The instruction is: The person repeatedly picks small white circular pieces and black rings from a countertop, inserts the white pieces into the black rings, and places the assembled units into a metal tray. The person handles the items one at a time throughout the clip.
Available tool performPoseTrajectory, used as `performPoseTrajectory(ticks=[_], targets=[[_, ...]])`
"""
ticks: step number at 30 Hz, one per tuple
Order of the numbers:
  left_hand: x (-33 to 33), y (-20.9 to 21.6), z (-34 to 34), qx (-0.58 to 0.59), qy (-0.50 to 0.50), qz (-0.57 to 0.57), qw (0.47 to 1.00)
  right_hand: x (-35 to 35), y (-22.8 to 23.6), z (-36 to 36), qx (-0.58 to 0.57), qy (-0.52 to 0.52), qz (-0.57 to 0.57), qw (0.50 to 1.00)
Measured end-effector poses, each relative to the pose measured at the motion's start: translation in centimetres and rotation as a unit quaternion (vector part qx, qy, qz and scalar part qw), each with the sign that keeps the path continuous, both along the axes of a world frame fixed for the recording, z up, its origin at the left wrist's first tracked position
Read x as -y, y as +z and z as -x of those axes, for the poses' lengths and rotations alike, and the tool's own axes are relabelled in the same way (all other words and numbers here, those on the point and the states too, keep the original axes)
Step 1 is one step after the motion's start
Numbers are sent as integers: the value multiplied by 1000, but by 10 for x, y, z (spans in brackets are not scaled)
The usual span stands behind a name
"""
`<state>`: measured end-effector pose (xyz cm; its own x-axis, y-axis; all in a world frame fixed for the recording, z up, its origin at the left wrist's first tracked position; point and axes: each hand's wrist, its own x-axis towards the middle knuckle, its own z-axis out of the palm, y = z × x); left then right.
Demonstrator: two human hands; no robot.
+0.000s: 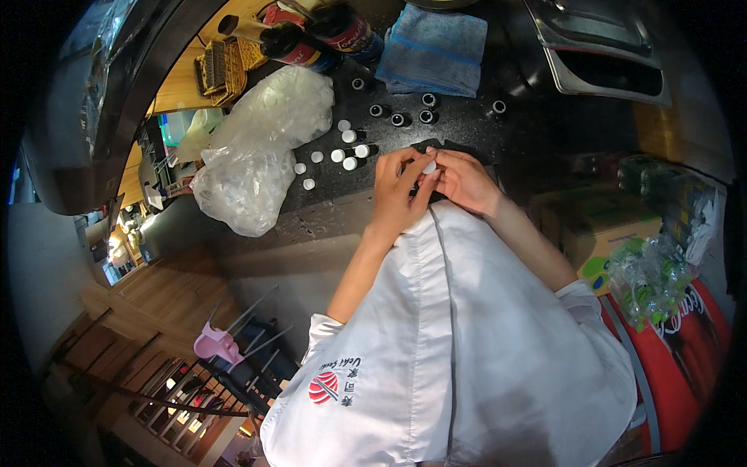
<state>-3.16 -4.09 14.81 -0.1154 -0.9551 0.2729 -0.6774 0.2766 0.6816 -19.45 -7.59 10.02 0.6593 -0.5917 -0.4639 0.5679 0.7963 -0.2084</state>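
Clearly, the biggest risk from where you work is the near edge of the dark counter (pixel 467 123): your hands hover about there, close against your white top (pixel 498 303), so a slip of the fingertips could send the piece down your front or to the floor rather than onto the worktop. Next in size comes the crumpled clear plastic bag (pixel 247 167) on your left; it lies near several loose caps (pixel 309 184), and a tug or a sweep of your forearm could drag it across them and scatter them. Further in, the little dark bottles (pixel 427 117) stand uncapped beyond your hands, a few of them close together, and a knuckle reaching too low could knock one into its neighbour. Smallest of all, a cap set on crooked could bind or seat badly, most likely because your fingers cover so much of it. As for the grip, your left hand (pixel 395 187) has its fingertips nearly closed, pinching the white cap (pixel 429 167), while your right hand (pixel 467 183) curls in from the other side with its fingertips beside it; whether it holds a bottle underneath, you can't tell from this view. That cap sits between your two hands, just in front of your chest, and it looks small, round, plain and pale, its smooth top catching the light, its rim mostly hidden by your fingers
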Motion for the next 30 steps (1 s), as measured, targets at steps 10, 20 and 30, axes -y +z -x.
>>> performPoseTrajectory(ticks=[10,20,30], targets=[[3,-12,24,-55,74,-31,995,11,-6,19,56,32,43,997],[7,-24,44,-135,82,-129,979,16,-29,33,80,17,25,996],[12,-24,47,-394,159,-233,875,24,-20,44,-33,26,116,992]])
